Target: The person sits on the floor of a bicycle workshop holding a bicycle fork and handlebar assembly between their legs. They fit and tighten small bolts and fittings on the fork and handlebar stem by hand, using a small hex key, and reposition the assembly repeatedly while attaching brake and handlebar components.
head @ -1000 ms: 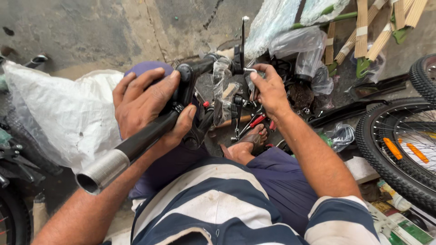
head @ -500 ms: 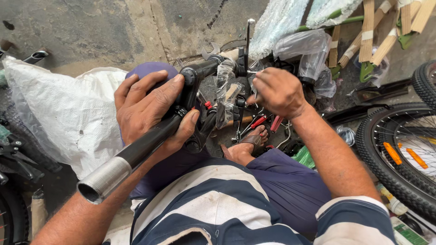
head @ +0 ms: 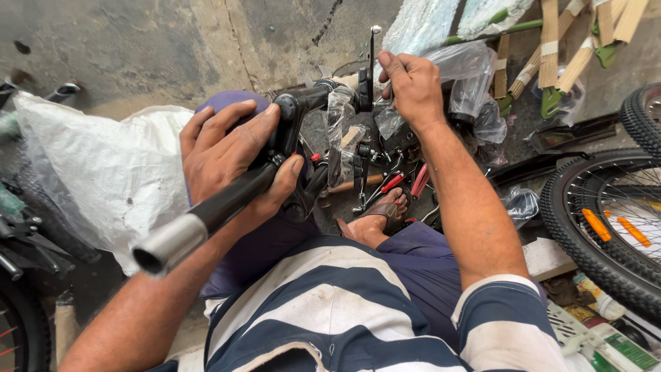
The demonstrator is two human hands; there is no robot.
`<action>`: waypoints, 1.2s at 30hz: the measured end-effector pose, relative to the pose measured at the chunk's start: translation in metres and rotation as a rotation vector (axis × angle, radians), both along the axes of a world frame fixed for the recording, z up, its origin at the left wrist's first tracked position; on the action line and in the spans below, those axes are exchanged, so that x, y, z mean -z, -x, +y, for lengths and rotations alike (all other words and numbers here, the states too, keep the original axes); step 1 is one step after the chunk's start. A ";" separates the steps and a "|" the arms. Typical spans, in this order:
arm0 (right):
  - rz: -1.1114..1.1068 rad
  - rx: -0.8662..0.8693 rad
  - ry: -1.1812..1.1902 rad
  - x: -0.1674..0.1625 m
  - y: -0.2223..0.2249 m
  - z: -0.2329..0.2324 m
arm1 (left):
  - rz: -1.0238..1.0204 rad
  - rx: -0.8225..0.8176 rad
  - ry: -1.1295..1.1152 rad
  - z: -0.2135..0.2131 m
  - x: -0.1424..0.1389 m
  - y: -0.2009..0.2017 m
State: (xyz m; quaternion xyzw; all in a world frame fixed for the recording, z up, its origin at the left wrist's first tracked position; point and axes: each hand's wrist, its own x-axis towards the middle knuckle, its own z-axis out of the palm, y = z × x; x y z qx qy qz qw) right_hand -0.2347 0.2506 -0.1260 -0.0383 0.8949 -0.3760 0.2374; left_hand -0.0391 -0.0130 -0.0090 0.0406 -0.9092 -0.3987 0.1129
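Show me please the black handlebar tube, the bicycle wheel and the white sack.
black handlebar tube [head: 227,200], head view, on its middle shaft.
bicycle wheel [head: 585,234], head view, on the black tyre.
white sack [head: 103,172], head view, on its middle.

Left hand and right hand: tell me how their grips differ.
The left hand wraps its whole palm around the thick black tube, while the right hand only pinches with its fingertips at the slim upright brake lever. The left hand sits nearer the striped shirt, knuckles up; the right hand reaches farther out, arm stretched. Both are bare and work on the same black handlebar assembly.
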 end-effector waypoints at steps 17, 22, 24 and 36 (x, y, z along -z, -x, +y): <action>-0.110 0.139 -0.005 0.015 -0.007 -0.001 | 0.090 -0.029 0.075 0.004 0.003 -0.006; 0.296 -0.167 -0.255 -0.002 -0.018 0.013 | 0.083 -0.046 0.097 0.007 0.000 -0.007; 0.057 0.188 -0.091 -0.004 -0.028 0.017 | 0.089 -0.045 0.098 0.009 0.000 -0.009; -0.097 0.055 -0.642 0.051 -0.140 0.146 | 0.262 0.099 -1.027 0.008 0.001 -0.026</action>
